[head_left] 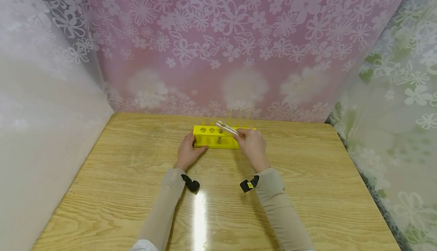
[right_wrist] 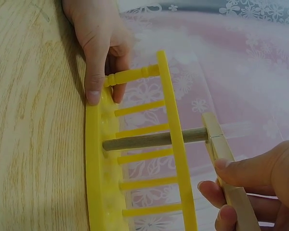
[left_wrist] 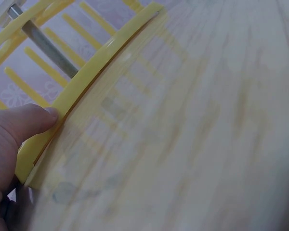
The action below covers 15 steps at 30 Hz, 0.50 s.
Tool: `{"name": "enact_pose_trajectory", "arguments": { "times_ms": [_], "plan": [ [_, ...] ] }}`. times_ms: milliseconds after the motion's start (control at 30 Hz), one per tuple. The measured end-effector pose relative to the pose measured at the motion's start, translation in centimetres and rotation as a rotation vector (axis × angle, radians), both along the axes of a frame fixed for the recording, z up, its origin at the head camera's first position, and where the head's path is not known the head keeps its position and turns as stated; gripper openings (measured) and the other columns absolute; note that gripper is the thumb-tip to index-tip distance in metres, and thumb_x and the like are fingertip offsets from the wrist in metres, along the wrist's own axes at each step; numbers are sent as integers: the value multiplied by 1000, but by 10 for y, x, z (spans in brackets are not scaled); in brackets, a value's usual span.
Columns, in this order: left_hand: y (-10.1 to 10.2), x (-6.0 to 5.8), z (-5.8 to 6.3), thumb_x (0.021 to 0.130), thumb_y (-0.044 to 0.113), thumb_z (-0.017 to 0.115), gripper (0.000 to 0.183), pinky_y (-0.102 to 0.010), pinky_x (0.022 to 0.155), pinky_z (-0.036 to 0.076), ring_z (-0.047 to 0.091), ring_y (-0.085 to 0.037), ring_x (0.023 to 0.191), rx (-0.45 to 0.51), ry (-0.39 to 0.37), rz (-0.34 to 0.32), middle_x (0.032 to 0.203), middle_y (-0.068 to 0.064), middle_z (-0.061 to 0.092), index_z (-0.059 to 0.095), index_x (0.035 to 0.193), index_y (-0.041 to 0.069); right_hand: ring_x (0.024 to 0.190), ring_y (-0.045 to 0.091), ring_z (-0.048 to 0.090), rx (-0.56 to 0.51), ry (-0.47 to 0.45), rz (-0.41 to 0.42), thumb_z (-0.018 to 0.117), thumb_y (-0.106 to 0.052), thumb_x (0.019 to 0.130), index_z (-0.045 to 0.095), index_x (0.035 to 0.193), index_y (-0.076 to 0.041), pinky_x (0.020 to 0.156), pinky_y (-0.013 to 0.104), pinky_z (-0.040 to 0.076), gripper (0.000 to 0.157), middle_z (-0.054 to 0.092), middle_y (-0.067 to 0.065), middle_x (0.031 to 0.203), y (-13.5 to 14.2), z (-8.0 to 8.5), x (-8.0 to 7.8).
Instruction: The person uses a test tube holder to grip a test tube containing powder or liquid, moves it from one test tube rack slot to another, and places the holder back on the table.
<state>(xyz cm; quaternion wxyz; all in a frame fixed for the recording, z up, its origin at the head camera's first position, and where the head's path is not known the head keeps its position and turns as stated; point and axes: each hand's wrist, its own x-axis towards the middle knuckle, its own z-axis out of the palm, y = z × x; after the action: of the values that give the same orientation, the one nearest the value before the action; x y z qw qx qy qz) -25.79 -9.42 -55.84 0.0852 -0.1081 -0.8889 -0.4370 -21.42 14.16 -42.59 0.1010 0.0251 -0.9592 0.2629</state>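
A yellow test tube rack (head_left: 204, 134) stands near the table's far side. My left hand (head_left: 188, 153) grips its left end, thumb on the front edge of the base and fingers behind it. In my right hand (head_left: 253, 148) is a wooden test tube clamp (head_left: 228, 128), pinched between thumb and fingers above the rack. In the right wrist view, the clamp's far end meets the top of a grey-brown filled test tube (right_wrist: 149, 141). That tube passes through a rack hole, its lower end down by the base. Part of the rack's right end is hidden behind my right hand.
Yellow pegs (right_wrist: 149, 183) run along the rack's back. Behind its right half, faint clear tubes (head_left: 240, 115) stand up. The wood-grain table (head_left: 136, 190) ends at a pink floral curtain (head_left: 205, 54), with pale curtains on both sides.
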Motion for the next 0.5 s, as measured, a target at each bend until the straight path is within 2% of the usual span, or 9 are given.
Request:
{"name": "enact_pose_trajectory", "arguments": {
  "times_ms": [267, 500],
  "plan": [
    [1, 0, 0, 84, 34, 80, 68, -39, 121, 21, 45, -29, 134, 1, -16, 6, 149, -9, 48, 53, 142, 9, 42, 15, 39, -8, 27, 11, 74, -25, 90, 76, 117, -12, 38, 26, 25, 29, 76, 9, 94, 1, 1, 0],
    [1, 0, 0, 84, 34, 80, 68, -38, 122, 19, 46, -30, 134, 5, -15, 2, 148, -10, 49, 53, 141, 8, 40, 16, 37, -12, 43, 27, 74, -24, 91, 76, 117, -12, 38, 27, 26, 29, 76, 9, 92, 2, 7, 2]
  ]
}}
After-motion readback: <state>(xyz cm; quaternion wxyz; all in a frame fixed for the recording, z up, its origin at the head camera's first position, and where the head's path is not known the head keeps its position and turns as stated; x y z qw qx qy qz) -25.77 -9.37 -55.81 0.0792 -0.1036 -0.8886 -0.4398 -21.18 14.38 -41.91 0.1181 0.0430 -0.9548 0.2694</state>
